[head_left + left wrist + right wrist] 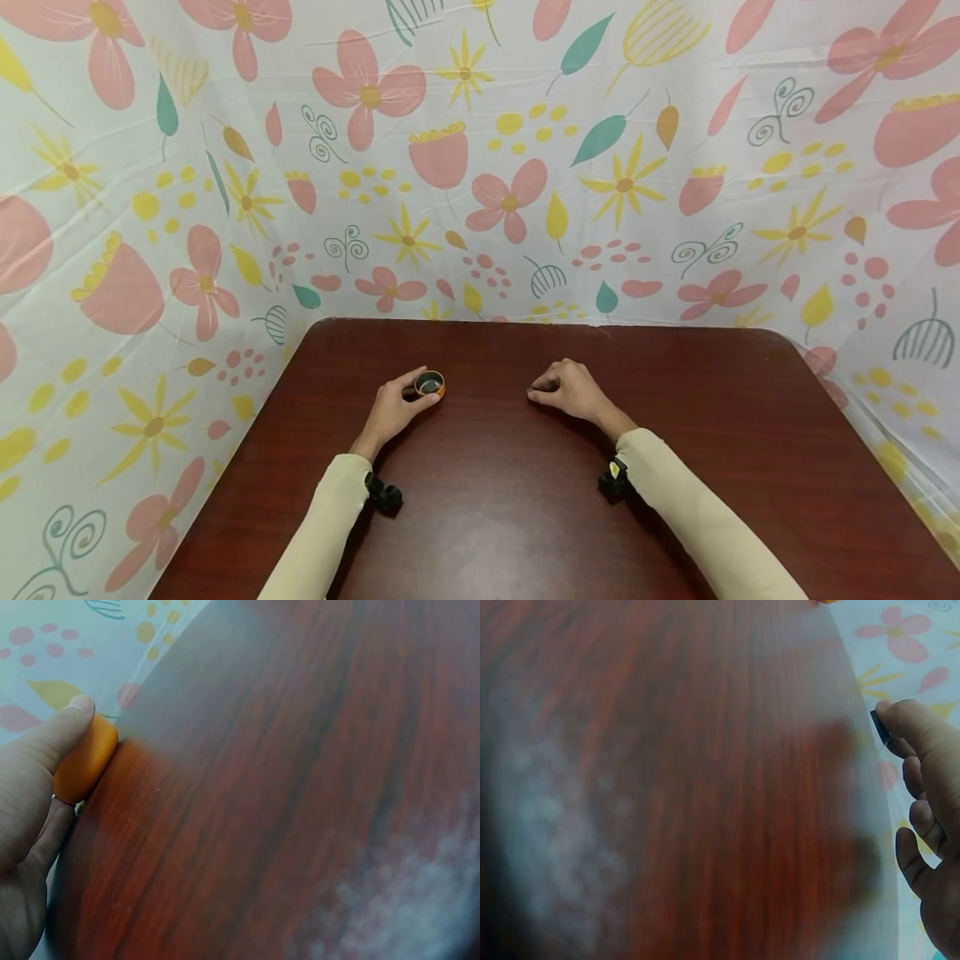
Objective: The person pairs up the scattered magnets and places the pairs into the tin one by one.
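A small round orange-rimmed container (431, 384) with a dark inside is pinched between thumb and fingers of the left hand (395, 408), on the glossy dark-red wood-grain tabletop (510, 517) at about 11 o'clock from its centre. The right hand (567, 390), at about 1 o'clock, is curled knuckles-down, and a small dark object (880, 726) is seen at its fingertips. A smooth floral-printed cloth (480, 167) is draped behind.
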A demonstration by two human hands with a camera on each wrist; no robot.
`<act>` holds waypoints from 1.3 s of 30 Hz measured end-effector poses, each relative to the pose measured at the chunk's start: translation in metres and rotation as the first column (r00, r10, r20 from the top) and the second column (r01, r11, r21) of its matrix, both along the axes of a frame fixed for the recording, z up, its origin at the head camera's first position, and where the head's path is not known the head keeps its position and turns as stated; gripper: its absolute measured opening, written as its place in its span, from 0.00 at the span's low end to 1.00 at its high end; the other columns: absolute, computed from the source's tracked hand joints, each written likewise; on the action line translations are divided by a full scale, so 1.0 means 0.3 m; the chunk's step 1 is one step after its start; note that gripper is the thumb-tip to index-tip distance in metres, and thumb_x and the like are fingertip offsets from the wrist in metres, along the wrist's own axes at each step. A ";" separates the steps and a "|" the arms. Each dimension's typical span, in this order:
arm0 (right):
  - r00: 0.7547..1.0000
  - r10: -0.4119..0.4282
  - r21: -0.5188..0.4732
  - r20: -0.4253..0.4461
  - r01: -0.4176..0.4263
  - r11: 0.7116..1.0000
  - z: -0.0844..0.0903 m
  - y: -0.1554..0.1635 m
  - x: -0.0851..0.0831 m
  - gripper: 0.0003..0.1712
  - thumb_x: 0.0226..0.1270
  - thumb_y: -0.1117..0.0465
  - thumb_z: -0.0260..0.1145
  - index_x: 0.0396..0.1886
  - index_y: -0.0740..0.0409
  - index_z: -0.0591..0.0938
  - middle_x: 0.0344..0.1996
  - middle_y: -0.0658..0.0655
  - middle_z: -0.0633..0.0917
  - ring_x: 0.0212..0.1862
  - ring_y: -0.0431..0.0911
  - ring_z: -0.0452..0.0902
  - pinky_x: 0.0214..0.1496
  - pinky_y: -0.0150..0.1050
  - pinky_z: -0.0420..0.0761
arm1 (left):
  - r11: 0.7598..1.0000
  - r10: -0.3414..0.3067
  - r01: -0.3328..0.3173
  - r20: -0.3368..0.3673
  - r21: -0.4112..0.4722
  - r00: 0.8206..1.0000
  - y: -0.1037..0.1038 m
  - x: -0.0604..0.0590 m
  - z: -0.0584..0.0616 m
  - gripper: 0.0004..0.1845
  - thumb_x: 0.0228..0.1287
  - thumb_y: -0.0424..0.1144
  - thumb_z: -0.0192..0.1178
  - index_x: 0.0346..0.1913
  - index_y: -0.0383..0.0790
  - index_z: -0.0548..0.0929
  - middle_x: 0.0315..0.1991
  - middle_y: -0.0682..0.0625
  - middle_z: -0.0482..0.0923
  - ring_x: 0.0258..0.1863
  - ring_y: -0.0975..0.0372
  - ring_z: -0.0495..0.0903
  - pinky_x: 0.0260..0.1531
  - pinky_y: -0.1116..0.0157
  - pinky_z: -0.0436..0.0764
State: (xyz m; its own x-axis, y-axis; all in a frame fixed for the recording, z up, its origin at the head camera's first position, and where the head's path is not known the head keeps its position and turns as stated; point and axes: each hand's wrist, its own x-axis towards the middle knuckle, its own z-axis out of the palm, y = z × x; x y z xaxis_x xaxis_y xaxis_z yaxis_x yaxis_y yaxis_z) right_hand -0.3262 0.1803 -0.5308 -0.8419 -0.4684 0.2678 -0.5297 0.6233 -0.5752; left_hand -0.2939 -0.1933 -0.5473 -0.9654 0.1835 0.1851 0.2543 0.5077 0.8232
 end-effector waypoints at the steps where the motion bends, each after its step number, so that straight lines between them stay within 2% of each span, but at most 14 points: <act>1: 1.000 0.000 -0.004 0.001 0.000 1.000 -0.002 0.001 0.000 0.07 0.64 0.53 0.77 0.39 0.47 0.94 0.34 0.42 0.88 0.42 0.42 0.79 0.45 0.44 0.81 | 1.000 0.001 -0.001 0.000 0.001 1.000 0.000 0.001 0.001 0.37 0.65 0.48 0.71 0.74 0.42 0.73 0.68 0.47 0.77 0.62 0.51 0.80 0.59 0.49 0.80; 8: 1.000 -0.008 -0.068 -0.020 0.006 0.998 -0.006 -0.003 -0.017 0.06 0.61 0.51 0.79 0.37 0.43 0.94 0.32 0.39 0.87 0.39 0.40 0.76 0.38 0.39 0.78 | 1.000 -0.009 0.009 -0.001 0.009 1.000 -0.001 0.003 0.001 0.37 0.65 0.47 0.72 0.74 0.42 0.73 0.68 0.47 0.76 0.62 0.51 0.80 0.59 0.49 0.80; 15: 0.998 0.037 -0.132 -0.049 -0.043 0.990 0.028 -0.050 -0.028 0.05 0.62 0.50 0.79 0.36 0.41 0.93 0.32 0.40 0.86 0.37 0.39 0.75 0.34 0.38 0.78 | 1.000 0.001 -0.001 0.009 0.010 1.000 -0.001 0.007 0.002 0.35 0.65 0.46 0.72 0.73 0.42 0.74 0.67 0.47 0.77 0.61 0.51 0.80 0.59 0.49 0.80; 20: 0.996 0.065 -0.170 -0.067 -0.076 0.983 0.056 -0.114 -0.038 0.05 0.62 0.51 0.78 0.36 0.44 0.93 0.32 0.41 0.86 0.35 0.40 0.75 0.34 0.39 0.77 | 1.000 0.001 -0.001 0.009 0.017 1.000 -0.002 0.006 0.006 0.36 0.65 0.47 0.72 0.73 0.43 0.74 0.67 0.48 0.77 0.61 0.51 0.80 0.59 0.49 0.80; 31: 0.995 0.095 -0.206 -0.034 -0.100 0.973 0.084 -0.300 -0.077 0.06 0.61 0.51 0.79 0.35 0.45 0.94 0.31 0.42 0.87 0.36 0.40 0.76 0.37 0.40 0.77 | 1.000 0.000 -0.001 0.034 0.023 0.999 -0.002 -0.003 0.012 0.36 0.64 0.49 0.72 0.73 0.43 0.74 0.68 0.49 0.76 0.62 0.51 0.79 0.60 0.49 0.79; 39: 0.994 0.107 -0.222 0.014 -0.101 0.970 0.064 -0.400 -0.093 0.07 0.63 0.53 0.78 0.38 0.48 0.93 0.33 0.44 0.88 0.35 0.39 0.78 0.37 0.37 0.80 | 1.000 0.007 -0.008 0.040 0.030 0.999 0.000 -0.005 0.011 0.37 0.64 0.49 0.72 0.73 0.43 0.74 0.68 0.49 0.76 0.61 0.51 0.80 0.59 0.49 0.80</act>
